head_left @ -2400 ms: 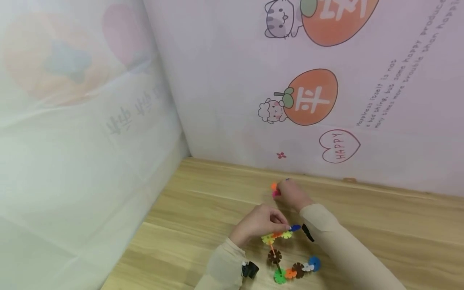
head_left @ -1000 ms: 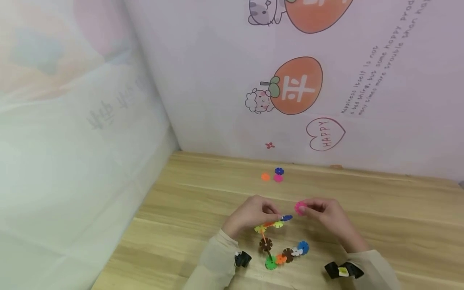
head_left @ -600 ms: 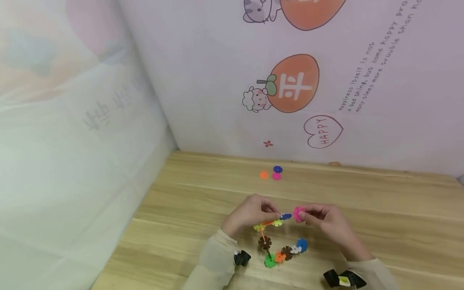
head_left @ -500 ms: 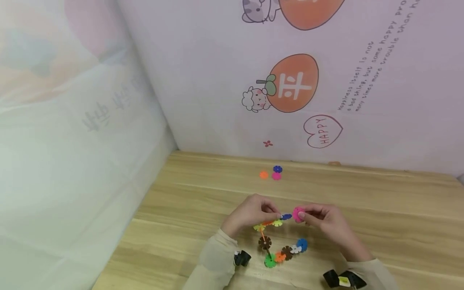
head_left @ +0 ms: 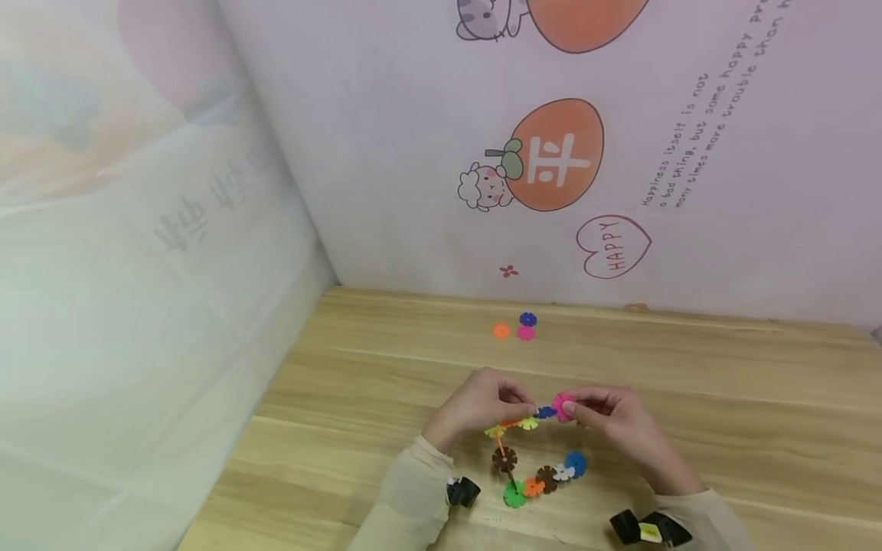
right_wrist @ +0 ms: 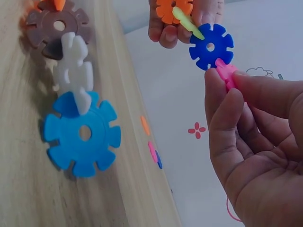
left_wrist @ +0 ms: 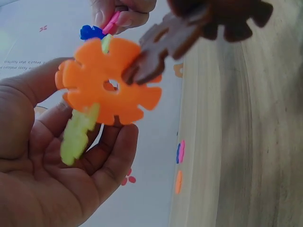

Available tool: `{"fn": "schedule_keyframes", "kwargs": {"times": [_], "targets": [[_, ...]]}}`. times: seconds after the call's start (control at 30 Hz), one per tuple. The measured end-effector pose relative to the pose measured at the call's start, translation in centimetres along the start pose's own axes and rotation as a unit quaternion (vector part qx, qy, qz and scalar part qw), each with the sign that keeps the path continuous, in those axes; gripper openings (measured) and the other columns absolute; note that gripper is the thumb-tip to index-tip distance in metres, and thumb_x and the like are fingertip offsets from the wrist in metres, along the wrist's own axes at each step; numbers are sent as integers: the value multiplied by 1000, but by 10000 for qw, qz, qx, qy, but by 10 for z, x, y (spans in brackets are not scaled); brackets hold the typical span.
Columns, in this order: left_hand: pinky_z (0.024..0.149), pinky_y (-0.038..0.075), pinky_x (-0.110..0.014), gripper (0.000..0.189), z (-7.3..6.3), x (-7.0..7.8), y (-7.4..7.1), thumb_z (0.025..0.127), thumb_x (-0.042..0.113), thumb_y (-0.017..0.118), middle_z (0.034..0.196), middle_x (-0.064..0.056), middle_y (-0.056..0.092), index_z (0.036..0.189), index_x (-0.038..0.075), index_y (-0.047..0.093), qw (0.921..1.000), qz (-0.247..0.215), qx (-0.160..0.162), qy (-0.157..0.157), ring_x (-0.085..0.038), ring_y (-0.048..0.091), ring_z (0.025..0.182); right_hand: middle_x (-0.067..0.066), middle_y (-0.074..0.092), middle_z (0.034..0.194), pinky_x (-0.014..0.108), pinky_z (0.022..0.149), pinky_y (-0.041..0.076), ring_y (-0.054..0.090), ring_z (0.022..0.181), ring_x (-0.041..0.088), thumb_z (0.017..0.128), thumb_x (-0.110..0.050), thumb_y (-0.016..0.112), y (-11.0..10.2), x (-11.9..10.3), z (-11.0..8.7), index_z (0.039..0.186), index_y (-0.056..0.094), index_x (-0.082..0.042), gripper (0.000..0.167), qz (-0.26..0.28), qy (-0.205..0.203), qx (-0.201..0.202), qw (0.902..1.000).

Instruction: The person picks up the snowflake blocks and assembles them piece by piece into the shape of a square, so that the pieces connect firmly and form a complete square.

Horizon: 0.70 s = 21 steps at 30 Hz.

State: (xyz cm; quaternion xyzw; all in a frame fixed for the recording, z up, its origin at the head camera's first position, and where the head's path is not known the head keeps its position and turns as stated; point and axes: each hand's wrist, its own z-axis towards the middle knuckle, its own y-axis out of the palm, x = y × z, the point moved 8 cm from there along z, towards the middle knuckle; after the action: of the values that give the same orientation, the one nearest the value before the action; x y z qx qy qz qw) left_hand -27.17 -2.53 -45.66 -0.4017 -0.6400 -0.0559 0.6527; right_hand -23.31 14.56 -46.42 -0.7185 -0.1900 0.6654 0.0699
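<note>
Interlocking plastic snowflake discs form a bent chain. My left hand (head_left: 475, 407) pinches it near its dark blue disc (right_wrist: 201, 47), beside a yellow-green disc (head_left: 527, 423). Between thumb and fingers of my right hand (head_left: 613, 417) is a pink snowflake disc (right_wrist: 227, 74), its edge meeting the blue disc's rim at a slot. An orange disc (left_wrist: 90, 61) crosses my left fingers in the left wrist view. From there the chain runs through a brown disc (head_left: 504, 460), a green disc (head_left: 514, 494) and a white disc (head_left: 563, 471) to a light blue disc (right_wrist: 102, 151) at the other end.
Loose discs lie towards the back of the wooden table (head_left: 358, 367): orange (head_left: 501, 330), dark blue (head_left: 527, 319) and pink (head_left: 526, 333). A printed cloth wall (head_left: 413, 191) rises at the rear, another pale cloth (head_left: 172, 321) on the left. Both wrists wear black camera mounts.
My right hand has come back from the loose discs with a pink disc and brought it leftwards against the blue one. The left hand has kept its hold on the chain.
</note>
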Motion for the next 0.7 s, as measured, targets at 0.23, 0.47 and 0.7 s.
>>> {"fn": "schedule_keyframes", "kwargs": {"times": [0.23, 0.47, 0.7], "targets": [[64, 52, -21, 8, -1, 0, -3, 88, 21, 75, 78, 7, 71, 87, 13, 77, 9998, 26, 155, -118, -5, 62, 70, 14, 74, 97, 32, 76, 59, 72, 86, 23, 95, -18, 66, 4, -7, 2, 109, 71, 1, 24, 79, -234, -41, 9997], [64, 53, -22, 7, -1, -2, -4, 87, 19, 76, 78, 6, 71, 86, 13, 77, 9996, -104, 163, -223, -7, 63, 70, 18, 74, 97, 32, 77, 59, 72, 85, 23, 95, -17, 67, 8, -7, 3, 107, 70, 3, 24, 158, -348, -118, 9992], [65, 53, -23, 11, -1, -4, -2, 89, 25, 74, 81, 6, 70, 90, 14, 76, 9996, -184, -73, -195, -7, 63, 73, 14, 74, 99, 31, 78, 58, 72, 89, 22, 95, -20, 66, 7, -5, 3, 113, 69, 2, 29, 153, -204, -197, 9995]]}}
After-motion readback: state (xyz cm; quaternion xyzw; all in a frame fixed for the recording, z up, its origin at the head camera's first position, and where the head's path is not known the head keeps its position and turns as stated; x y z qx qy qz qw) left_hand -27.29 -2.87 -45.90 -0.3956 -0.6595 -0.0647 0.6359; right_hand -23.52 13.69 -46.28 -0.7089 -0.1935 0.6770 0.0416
